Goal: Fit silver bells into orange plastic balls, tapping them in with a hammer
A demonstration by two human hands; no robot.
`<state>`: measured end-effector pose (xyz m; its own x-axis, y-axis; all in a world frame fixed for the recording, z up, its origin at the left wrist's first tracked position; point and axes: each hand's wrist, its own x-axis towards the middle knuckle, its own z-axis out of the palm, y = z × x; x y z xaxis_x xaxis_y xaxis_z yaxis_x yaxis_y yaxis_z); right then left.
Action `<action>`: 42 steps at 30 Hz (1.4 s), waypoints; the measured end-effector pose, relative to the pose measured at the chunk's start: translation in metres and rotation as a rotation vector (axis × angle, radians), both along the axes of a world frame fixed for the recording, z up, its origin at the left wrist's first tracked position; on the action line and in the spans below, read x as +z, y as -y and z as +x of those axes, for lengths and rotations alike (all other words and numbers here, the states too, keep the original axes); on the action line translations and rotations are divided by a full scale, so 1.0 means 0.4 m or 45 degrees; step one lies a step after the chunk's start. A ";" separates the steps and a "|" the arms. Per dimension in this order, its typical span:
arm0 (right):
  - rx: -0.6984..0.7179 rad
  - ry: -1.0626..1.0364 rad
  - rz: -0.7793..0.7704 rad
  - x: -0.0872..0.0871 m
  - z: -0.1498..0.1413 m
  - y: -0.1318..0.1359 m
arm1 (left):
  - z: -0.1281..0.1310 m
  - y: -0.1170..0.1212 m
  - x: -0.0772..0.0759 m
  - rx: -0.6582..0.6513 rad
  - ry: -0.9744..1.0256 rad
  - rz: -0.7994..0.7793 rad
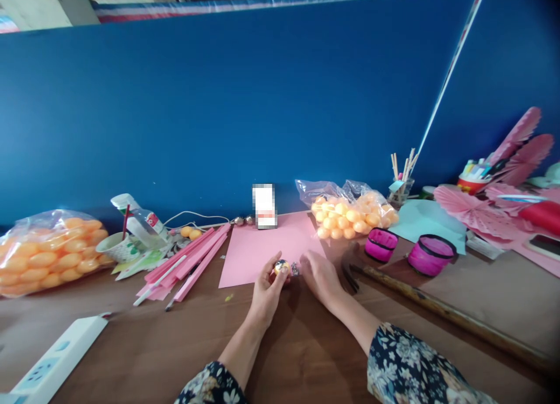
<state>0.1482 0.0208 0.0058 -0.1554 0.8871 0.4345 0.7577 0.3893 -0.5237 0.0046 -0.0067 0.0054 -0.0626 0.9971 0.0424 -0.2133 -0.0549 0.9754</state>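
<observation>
My left hand [269,287] is closed round a small shiny ball [282,268], yellow-orange with dark and silvery patches, held just over the near edge of a pink paper sheet [245,258]. Right beside the ball is a little cluster of silvery bits [294,268]. My right hand [321,278] is at the right of these bits, palm down over the sheet's edge with its fingers curled together. Its fingertips are partly hidden, so whatever they pinch cannot be made out.
Bags of orange balls [48,258] [345,217] stand left and right. Pink strips [192,264] lie left, beside a cup [120,247] and bottle [146,223]. A long wooden stick [437,310], two magenta containers [380,244] [431,255] and a hammer-like dark head [349,267] are right. A power strip [56,357] lies front left.
</observation>
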 end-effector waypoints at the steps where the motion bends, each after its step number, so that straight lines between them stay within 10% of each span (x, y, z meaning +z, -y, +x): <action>1: 0.023 -0.066 0.006 0.002 0.000 0.002 | 0.001 0.001 0.003 -0.003 -0.015 0.007; 42: 0.186 -0.582 -0.086 0.009 -0.019 0.022 | 0.008 -0.002 -0.008 0.068 -0.233 0.143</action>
<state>0.1407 0.0119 0.0092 -0.0870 0.8989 0.4293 0.3839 0.4279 -0.8182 0.0077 -0.0058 0.0023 -0.0965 0.9810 0.1685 -0.0274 -0.1718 0.9847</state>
